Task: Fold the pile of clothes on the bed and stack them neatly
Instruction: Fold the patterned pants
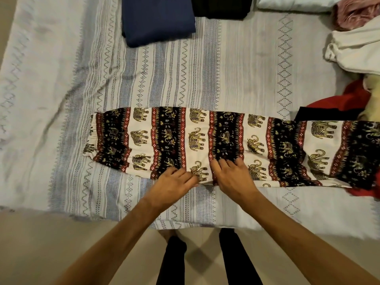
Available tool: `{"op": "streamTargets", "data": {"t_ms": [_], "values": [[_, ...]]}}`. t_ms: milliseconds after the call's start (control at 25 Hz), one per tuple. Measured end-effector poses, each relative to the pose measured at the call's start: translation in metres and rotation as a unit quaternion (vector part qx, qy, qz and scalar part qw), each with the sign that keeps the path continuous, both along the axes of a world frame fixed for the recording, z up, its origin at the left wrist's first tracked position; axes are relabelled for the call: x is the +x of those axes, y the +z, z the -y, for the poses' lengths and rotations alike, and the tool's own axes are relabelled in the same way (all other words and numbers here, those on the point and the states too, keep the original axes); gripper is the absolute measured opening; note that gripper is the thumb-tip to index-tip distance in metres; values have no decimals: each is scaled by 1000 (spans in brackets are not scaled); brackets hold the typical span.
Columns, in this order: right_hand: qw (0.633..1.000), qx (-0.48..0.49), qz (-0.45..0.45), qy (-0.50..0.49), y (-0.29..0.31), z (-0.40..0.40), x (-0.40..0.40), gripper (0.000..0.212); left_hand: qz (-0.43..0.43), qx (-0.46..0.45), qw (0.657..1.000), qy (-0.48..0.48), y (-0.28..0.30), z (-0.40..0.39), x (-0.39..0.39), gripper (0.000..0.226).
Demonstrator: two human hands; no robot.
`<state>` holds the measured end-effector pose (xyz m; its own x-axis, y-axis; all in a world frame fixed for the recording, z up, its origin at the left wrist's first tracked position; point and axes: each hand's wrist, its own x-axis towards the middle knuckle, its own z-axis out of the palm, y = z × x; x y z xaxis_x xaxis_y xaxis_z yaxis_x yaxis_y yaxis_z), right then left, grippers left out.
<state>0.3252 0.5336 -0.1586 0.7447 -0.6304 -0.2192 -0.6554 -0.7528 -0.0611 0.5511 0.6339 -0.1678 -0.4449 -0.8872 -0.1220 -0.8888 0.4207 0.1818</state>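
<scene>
Elephant-print trousers [226,138] in black, cream and red lie flat across the bed, legs laid one on the other, cuffs at the left and the waist running off the right edge. My left hand [174,185] rests flat on the near edge of the trousers with straight fingers. Just to its right, my right hand [230,173] presses on the same near edge, fingers spread on the fabric. A folded navy garment [158,19] and a folded black one [222,7] sit at the far side of the bed.
The unfolded pile lies at the right: a cream garment [353,50], a pink fuzzy one [353,13], a red one [345,101] and a yellowish one [372,95]. A patterned white bedspread [61,99] covers the bed; its near edge runs above the floor [61,243].
</scene>
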Motion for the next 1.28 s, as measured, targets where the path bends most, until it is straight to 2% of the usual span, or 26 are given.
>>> {"op": "streamTargets", "data": {"t_ms": [80, 200, 280, 360, 480, 560, 600, 680, 720, 800, 920, 1000, 1160, 1280], "values": [[998, -35, -2, 47, -6, -13, -16, 24, 18, 20, 1000, -14, -7, -7, 2, 55], [996, -73, 0, 51, -9, -18, -27, 27, 30, 9, 999, 25, -9, -7, 16, 70], [995, -75, 24, 65, -10, -12, -32, 27, 30, 19, 998, 50, -8, -6, 41, 83], [989, -64, 44, 128, -13, -6, -45, 23, 30, 45, 998, 35, -6, -10, 72, 92], [983, -32, 26, 181, -11, 5, -53, 45, 43, 84, 994, -53, 0, -14, 106, 85], [985, -25, 10, 168, -7, 6, -48, 48, 33, 85, 995, -31, 4, -9, 107, 79], [988, -21, 13, 154, -6, 6, -44, 44, 20, 87, 996, -12, 5, -6, 104, 75], [991, -4, 21, 135, -4, 1, -39, 34, -2, 88, 996, -5, 6, -2, 99, 50], [991, 3, 20, 131, -4, -1, -37, 36, -10, 83, 996, -9, 7, -2, 100, 42], [992, -8, 13, 122, -7, -5, -35, 35, -8, 95, 995, -5, 6, -5, 103, 48], [996, -33, 42, 73, -12, -1, -26, 18, -2, 83, 996, -7, 2, -5, 100, 30], [994, -44, 58, 84, -11, 3, -24, 10, 4, 80, 997, -15, 3, -2, 98, 38], [978, -65, 39, 195, -11, 2, -45, 13, 45, 63, 995, -61, 4, 3, 96, 79], [973, -79, 31, 215, -13, -3, -54, 16, 71, 66, 993, -72, 4, 3, 85, 81]]}}
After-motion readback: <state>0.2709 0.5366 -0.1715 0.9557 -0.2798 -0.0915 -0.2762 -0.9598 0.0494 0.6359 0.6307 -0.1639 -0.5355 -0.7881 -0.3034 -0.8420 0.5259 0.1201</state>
